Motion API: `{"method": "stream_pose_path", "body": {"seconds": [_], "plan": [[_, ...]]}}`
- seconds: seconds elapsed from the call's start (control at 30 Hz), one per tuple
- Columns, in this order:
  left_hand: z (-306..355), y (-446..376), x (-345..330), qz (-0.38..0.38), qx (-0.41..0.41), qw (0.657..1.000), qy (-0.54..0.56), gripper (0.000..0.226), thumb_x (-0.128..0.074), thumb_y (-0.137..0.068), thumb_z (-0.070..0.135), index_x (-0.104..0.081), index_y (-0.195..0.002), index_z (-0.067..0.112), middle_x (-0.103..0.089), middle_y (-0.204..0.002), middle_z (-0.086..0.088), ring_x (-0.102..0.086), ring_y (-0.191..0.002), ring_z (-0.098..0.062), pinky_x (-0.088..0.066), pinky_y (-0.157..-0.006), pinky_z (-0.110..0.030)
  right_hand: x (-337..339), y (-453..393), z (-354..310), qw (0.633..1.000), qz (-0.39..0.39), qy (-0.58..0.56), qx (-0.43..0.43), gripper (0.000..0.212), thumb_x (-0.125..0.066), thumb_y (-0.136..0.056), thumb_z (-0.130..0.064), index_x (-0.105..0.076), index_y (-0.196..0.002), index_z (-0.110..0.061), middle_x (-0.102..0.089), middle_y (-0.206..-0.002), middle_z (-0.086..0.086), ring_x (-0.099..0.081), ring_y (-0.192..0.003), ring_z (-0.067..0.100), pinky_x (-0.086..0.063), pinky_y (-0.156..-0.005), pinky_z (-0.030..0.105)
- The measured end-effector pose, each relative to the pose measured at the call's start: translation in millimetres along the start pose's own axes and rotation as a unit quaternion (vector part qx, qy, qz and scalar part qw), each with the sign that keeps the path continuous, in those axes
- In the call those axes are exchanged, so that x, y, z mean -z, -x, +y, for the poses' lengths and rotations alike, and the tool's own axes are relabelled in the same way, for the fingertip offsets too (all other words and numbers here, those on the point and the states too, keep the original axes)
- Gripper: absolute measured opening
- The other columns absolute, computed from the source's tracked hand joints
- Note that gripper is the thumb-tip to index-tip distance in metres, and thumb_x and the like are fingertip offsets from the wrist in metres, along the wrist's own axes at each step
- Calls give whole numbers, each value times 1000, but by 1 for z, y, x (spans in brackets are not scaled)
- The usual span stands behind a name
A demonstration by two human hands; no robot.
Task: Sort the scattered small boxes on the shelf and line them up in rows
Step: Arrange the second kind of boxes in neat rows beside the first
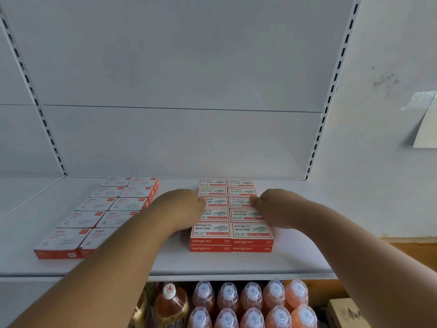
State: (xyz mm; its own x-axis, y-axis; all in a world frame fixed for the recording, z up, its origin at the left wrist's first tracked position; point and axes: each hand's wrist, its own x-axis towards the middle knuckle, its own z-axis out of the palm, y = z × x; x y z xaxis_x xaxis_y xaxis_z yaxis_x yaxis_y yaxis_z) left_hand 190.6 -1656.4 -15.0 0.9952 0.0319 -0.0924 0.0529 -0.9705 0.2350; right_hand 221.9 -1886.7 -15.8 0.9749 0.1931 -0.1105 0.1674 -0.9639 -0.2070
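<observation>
On the white shelf (295, 256) several red-and-white staple boxes (231, 229) lie in two tight columns, two layers high at the front. My left hand (179, 204) rests against the left side of this block, fingers touching the third box back. My right hand (274, 204) lies against the right side at the same depth, fingertips on a box top. To the left, a second group of red-and-white boxes (94, 218) also lies in two columns; my left forearm crosses its near right corner.
The shelf's white back panel and slotted uprights (331, 95) close off the rear. Below the shelf's front edge stand rows of orange drink bottles (250, 304) and a cardboard box (343, 313). Bare shelf surface lies between the two groups.
</observation>
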Motion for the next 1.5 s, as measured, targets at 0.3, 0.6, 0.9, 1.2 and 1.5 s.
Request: {"method": "stream_pose_path", "body": {"seconds": [0.3,0.6,0.9,1.2,1.5], "plan": [[8,-15,10,37,44,998,-14,57,-23,-104,48,-64,-118,12,-66,-118,-9,-60,-103,-24,-43,-85,-31,4,-20,-1,998,45,-26,-27,57,-21,-100,-56,-60,-92,-16,-63,-88,0,-62,-85,22,-49,-78,34],[9,-25,3,21,28,999,-9,52,-25,-104,44,-65,-114,13,-66,-112,-6,-61,-101,-22,-48,-90,-34,6,-26,-1,1000,8,-1,6,49,-22,-103,-49,-56,-97,-13,-63,-102,6,-59,-94,25,-43,-79,32],[12,-39,16,41,45,998,-25,57,-20,-105,44,-60,-124,7,-64,-118,-11,-59,-103,-24,-41,-86,-32,13,-44,-2,998,41,-29,-31,64,-19,-100,-56,-61,-114,-10,-63,-100,6,-60,-91,25,-48,-82,35],[12,-52,7,35,53,998,-7,42,-32,-103,43,-60,-92,14,-59,-81,-1,-61,-87,-20,-44,-75,-30,7,-55,-5,1000,16,-6,-4,45,-25,-104,-43,-60,-111,-16,-64,-115,8,-59,-97,26,-45,-80,32],[10,-58,4,45,66,997,6,41,-32,-102,42,-61,-88,16,-62,-80,0,-59,-74,-12,-40,-61,-26,4,-65,3,999,28,-20,-17,51,-23,-101,-51,-56,-89,-14,-53,-74,-2,-56,-77,21,-41,-71,30]]}}
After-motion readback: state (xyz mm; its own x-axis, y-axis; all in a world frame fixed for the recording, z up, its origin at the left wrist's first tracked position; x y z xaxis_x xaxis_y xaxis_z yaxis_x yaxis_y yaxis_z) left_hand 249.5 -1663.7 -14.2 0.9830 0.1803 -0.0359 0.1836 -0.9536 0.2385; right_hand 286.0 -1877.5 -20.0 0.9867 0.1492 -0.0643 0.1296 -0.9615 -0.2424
